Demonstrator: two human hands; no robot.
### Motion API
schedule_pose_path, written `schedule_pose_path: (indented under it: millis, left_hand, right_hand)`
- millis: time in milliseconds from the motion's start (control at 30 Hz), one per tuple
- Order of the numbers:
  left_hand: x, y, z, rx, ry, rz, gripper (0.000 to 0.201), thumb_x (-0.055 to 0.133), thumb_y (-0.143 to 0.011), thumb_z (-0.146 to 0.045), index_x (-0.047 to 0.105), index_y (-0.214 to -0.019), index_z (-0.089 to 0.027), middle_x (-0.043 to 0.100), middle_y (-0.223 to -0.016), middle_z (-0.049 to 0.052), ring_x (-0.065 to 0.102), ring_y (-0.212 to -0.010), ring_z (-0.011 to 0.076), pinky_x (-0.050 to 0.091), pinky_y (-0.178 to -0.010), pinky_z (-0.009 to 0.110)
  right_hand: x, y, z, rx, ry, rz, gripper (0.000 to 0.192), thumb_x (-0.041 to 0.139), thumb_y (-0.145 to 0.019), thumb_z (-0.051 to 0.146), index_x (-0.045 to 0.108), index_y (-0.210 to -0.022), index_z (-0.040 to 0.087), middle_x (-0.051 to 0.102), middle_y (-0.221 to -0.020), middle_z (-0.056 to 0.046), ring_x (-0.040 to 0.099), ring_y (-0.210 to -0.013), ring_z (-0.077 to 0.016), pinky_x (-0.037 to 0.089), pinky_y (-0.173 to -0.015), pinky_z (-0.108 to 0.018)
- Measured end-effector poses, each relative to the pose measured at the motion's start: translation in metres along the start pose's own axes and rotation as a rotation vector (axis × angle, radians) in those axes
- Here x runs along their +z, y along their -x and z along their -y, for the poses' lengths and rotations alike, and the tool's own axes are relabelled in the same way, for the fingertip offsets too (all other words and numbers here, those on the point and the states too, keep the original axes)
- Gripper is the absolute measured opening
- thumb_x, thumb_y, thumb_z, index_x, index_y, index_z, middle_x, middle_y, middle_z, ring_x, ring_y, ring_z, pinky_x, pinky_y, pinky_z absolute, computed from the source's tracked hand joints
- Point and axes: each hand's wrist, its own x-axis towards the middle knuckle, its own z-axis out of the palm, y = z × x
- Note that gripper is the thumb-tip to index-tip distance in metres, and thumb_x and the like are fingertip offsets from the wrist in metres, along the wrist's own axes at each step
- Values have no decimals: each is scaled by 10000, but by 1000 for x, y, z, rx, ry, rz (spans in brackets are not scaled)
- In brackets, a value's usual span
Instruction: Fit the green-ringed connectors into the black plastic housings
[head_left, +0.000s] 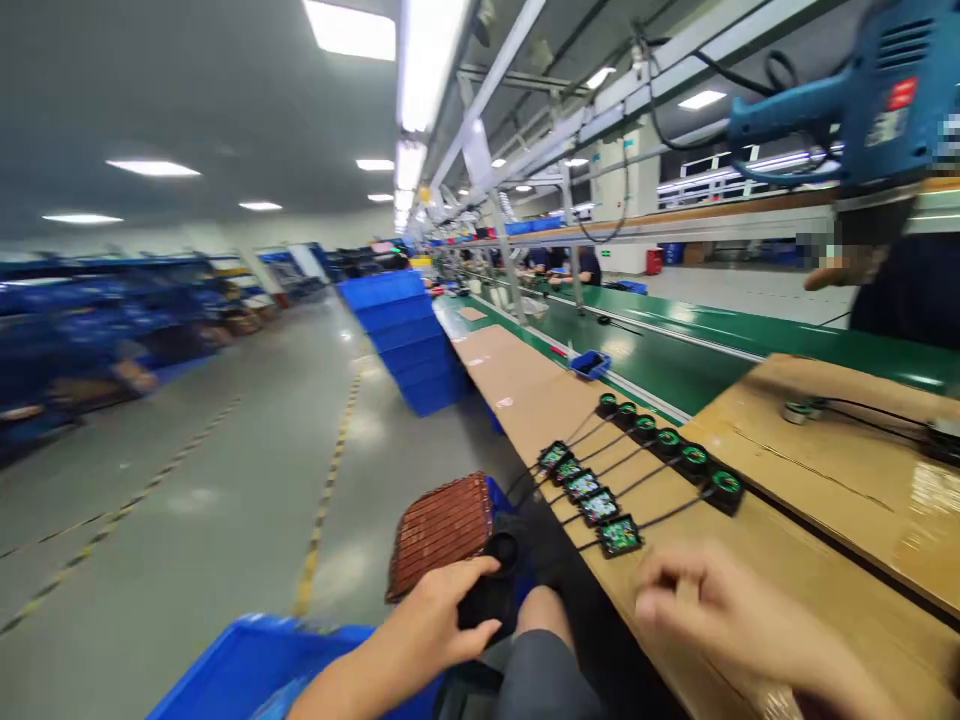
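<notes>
My left hand (431,620) grips a black part (491,590) low in front of me, beside my knee and just off the workbench edge. My right hand (720,615) hovers blurred over the wooden workbench (525,400), fingers curled, with nothing visible in it. Just beyond it lies a row of several small green circuit boards (589,497), each wired by a black lead to a round black-and-green part (667,445).
A brown ribbed tray (442,530) stands by my knee. Blue bins: one at bottom left (247,665), a stack (409,340) on the aisle. A green conveyor (675,355) runs beyond the bench. A blue heat gun (862,110) hangs upper right, over another person.
</notes>
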Motion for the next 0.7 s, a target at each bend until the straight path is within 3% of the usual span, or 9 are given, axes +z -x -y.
schedule_pose_path:
  millis: [100,167,267,367,467,600,700]
  left_hand:
    - [50,-56,-55,193,64,200,595,743,-702,-300,645,-1284,-223,714,-1263,101,675,-1158,279,524,-1058,399]
    - [80,-90,-93,304,72,297,595,757,-725,-308,627,-1295,-201,705,-1254,124,667,-1157,293,529,-1046,414]
    - [113,-128,-147,428,40,384,495,757,-753,-303,642,-1220,-186,710,-1182,135,673,-1119,310,547,-1009,425]
    - [134,-149,-179,490,7,354,362,707,-792,-259,647,-1141,-185,704,-1117,127,681,-1062,304,571,-962,430]
    - [165,-152,-183,556,81,176,527,689,-797,-209,561,-1307,-198,658,-1254,148,643,-1166,320,557,-1016,470]
    - [228,-141,-159,730,310,-131,893,735,-792,-255,257,-1547,-237,597,-1376,164,596,-1269,332,555,-1052,487]
    - [265,-141,-144,660,430,-169,951,840,-711,-356,327,-1505,-254,614,-1330,167,604,-1249,369,568,-1027,515]
  right_hand:
    - [-66,-5,-27,39,-101,-288,372,544,-936,500,712,-916,169,694,-858,-32,617,-812,-167,496,-749,-273]
    - [-96,-7,-67,226,38,-422,392,500,-951,462,700,-951,124,696,-861,-52,618,-791,-164,476,-714,-262]
    - [-118,2,-135,532,350,-476,328,485,-963,324,693,-1092,106,718,-1029,-107,648,-919,-190,486,-818,-277]
    - [-128,17,-192,713,504,-526,366,526,-924,220,653,-1231,65,663,-1221,-203,592,-1163,-277,439,-1007,-370]
    - [-145,21,-235,815,631,-543,443,549,-909,223,597,-1321,66,513,-1427,-258,441,-1347,-360,345,-1107,-506]
    - [-179,-3,-278,816,748,-533,607,609,-889,246,465,-1468,131,194,-1631,-240,187,-1501,-371,246,-1157,-558]
    - [-208,-38,-303,793,807,-522,725,643,-899,274,345,-1556,203,83,-1658,-224,91,-1529,-379,210,-1165,-567]
